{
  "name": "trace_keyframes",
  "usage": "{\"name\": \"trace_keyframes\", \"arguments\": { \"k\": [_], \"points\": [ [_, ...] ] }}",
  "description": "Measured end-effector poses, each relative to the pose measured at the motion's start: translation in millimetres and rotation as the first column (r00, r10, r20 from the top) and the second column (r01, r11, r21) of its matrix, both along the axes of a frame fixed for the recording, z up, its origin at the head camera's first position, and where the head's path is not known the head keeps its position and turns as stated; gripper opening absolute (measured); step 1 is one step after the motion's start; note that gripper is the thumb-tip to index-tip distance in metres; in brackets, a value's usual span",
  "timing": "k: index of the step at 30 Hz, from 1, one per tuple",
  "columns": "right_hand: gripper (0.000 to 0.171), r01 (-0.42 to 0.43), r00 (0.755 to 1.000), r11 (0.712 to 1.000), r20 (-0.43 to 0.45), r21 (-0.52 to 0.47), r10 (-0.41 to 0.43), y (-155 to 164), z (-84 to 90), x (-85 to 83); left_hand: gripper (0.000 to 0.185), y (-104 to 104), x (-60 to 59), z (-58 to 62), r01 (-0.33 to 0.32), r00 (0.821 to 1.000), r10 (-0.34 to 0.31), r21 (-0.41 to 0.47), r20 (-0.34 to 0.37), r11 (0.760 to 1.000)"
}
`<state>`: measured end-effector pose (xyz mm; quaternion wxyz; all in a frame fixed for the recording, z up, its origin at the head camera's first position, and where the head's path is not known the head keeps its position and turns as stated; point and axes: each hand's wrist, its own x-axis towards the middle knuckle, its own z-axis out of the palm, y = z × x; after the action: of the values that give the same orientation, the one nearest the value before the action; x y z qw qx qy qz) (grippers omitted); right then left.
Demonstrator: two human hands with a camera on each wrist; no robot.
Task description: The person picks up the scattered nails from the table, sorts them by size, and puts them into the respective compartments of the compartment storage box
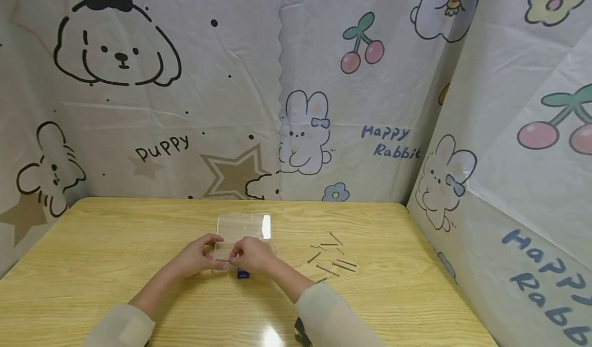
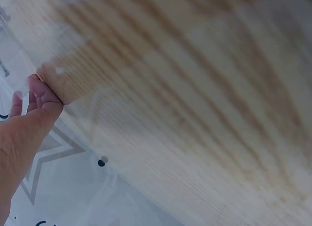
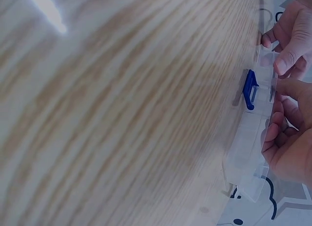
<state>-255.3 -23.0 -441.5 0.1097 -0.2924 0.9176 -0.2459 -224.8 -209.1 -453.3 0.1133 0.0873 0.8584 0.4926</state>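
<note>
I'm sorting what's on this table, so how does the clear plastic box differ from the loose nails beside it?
The clear plastic box is one see-through piece with a blue latch; the nails are many thin, dark, opaque pins. The box is gripped by the left hand and right hand; the nails lie untouched to the right. The box is broad, the nails slender. Both rest on the wooden table.

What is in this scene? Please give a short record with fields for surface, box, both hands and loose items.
surface: wooden table, cartoon-print curtains behind and at the right
box: clear plastic box with a blue latch, lid open
left hand: left hand holds the box's near edge
right hand: right hand pinches the same edge beside it
loose items: thin nails scattered on the table to the right of the box, apart from both hands
</note>
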Motion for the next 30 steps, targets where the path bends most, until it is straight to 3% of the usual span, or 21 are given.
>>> {"name": "trace_keyframes", "arguments": {
  "k": [7,16,30],
  "points": [
    [0.012,0.017,1.0,1.0,0.019,-0.008,-0.017,0,0.1,1.1,0.074,-1,-2.2,-3.1,0.002,1.0,-0.002,-0.001,0.001,1.0],
    [0.012,0.022,0.998,0.996,0.06,-0.092,-0.016,7,3.6,-2.9,0.073,0,-0.9,-2.2,0.004,1.0,-0.004,-0.005,-0.001,1.0],
    [0.012,0.062,0.998,0.991,0.009,-0.116,-0.061,46,20.5,-18.8,0.078,2,-2.9,-2.4,-0.042,0.999,0.042,-0.064,0.004,0.997]
  ]
}}
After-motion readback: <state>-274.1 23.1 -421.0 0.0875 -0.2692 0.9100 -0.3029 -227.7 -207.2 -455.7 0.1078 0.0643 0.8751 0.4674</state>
